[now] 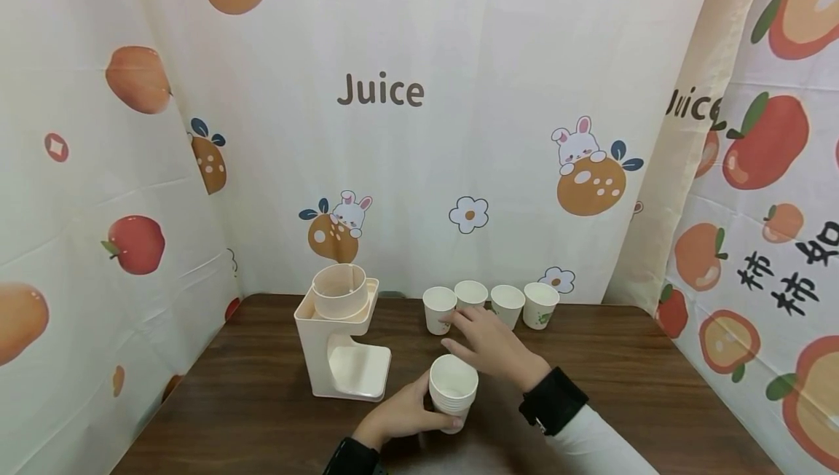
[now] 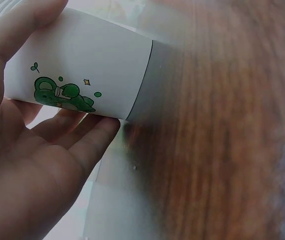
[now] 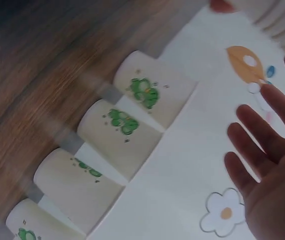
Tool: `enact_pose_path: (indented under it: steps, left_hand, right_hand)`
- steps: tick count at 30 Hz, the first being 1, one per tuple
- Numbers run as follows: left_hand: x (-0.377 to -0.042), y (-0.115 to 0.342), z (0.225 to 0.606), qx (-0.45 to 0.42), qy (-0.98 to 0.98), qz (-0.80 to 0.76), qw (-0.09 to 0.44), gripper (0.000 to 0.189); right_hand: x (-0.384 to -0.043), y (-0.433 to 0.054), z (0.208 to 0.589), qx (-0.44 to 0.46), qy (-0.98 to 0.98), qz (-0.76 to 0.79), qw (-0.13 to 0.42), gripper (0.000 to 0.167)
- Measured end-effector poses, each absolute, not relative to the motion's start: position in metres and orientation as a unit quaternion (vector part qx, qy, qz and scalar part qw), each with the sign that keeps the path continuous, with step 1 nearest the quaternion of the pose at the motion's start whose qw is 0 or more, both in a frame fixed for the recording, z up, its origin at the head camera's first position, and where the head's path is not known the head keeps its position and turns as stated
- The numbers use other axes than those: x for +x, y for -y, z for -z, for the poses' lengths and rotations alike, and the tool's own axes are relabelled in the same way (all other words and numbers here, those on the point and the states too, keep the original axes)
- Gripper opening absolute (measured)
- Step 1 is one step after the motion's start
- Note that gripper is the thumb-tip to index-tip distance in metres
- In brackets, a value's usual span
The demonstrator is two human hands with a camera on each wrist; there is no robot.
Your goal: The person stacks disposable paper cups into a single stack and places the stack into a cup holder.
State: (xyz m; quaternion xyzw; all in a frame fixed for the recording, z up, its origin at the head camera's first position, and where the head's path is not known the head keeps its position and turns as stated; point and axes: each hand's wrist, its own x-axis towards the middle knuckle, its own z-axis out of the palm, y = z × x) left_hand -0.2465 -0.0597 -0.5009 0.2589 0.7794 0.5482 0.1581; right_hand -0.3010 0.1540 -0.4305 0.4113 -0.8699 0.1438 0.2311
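Note:
My left hand (image 1: 405,411) grips a stack of nested white paper cups (image 1: 454,387) near the front of the table. In the left wrist view, thumb and fingers curl round the outer paper cup (image 2: 92,60), which bears a green cartoon print. My right hand (image 1: 493,350) hovers just beyond the stack with fingers spread, holding nothing. Its fingers look relaxed in the right wrist view, with the ribbed stack partly visible at the top right. Behind it stand single paper cups in a row, among them the leftmost cup (image 1: 438,311) and the rightmost cup (image 1: 540,306).
A cream juicer-like appliance (image 1: 319,347) with a round top container (image 1: 339,291) stands left of the hands. The dark wooden table (image 1: 236,402) ends at a fruit-printed curtain (image 1: 406,162) behind and on both sides.

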Motion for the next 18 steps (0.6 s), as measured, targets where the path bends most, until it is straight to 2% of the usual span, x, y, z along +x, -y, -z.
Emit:
enact_pose_path:
  steps: [6, 18]
  left_hand:
    - [-0.247, 0.061, 0.502, 0.252, -0.776, -0.554, 0.164, 0.086]
    - [-0.247, 0.059, 0.499, 0.249, -0.775, -0.556, 0.164, 0.088]
  right_hand:
    - [-0.325, -0.149, 0.434, 0.409, 0.871, -0.13, 0.238, 0.033]
    - [-0.35, -0.136, 0.445, 0.392, 0.886, -0.155, 0.195, 0.036]
